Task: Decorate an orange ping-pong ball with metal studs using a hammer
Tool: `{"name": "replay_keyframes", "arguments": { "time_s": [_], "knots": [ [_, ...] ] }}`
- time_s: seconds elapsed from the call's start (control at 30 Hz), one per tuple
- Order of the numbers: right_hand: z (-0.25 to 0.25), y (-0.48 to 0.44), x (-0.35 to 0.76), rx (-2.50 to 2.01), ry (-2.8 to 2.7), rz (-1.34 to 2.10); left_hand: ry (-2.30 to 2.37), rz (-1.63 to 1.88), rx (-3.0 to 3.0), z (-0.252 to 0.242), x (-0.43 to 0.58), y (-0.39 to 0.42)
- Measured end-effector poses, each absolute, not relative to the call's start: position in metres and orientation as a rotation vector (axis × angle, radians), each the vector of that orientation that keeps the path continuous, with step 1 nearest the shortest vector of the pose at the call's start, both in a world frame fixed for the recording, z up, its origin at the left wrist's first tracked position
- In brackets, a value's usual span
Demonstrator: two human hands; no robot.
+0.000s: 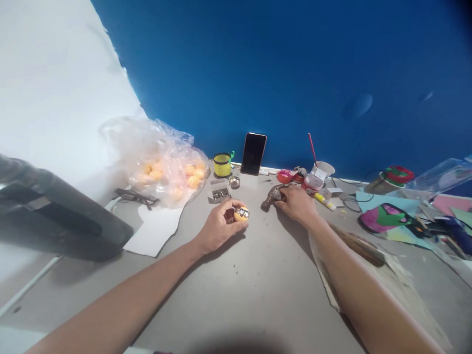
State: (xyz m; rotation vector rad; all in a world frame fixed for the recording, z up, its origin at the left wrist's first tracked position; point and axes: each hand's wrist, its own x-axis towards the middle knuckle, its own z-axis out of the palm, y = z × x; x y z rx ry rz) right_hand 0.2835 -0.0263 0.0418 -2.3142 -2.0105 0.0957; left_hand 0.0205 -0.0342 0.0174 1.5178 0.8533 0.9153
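Between the thumb and fingers of my left hand (221, 223) is a small orange ball (241, 218), with a band of shiny metal studs across it. My right hand (297, 204) is closed around the neck of a hammer (272, 197), close to its dark metal head. The wooden handle shows beyond my right forearm, lying over a pale cloth. Just past my left hand is a small open box (220, 195) full of shiny metal tacks. A ball covered in metal studs (234, 182) sits beside that box.
A clear plastic bag of orange balls (169, 172) stands at the left, near a grey cylinder (73, 211). A yellow cup (222, 165) and a phone (253, 153) stand by the blue wall. White cups (323, 169), a glue stick (324, 201) and coloured papers (387, 201) lie rightward.
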Motion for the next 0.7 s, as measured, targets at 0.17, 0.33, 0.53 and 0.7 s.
{"name": "replay_keyframes", "arguments": {
  "time_s": [0.17, 0.33, 0.53, 0.7],
  "knots": [
    [0.038, -0.025, 0.287, -2.277, -2.036, 0.167, 0.946, 0.96, 1.607, 0.02, 0.022, -0.04],
    [0.041, -0.032, 0.277, -2.2, -2.006, -0.013, 1.001, 0.964, 1.591, 0.02, 0.024, -0.041],
    [0.037, -0.046, 0.244, -1.618, -1.917, 0.164, 0.953, 0.97, 1.503, 0.011, 0.023, -0.035],
    [0.033, -0.054, 0.224, -1.478, -1.958, 0.78, 1.003, 0.947, 1.66, 0.011, 0.021, -0.034]
  ]
}}
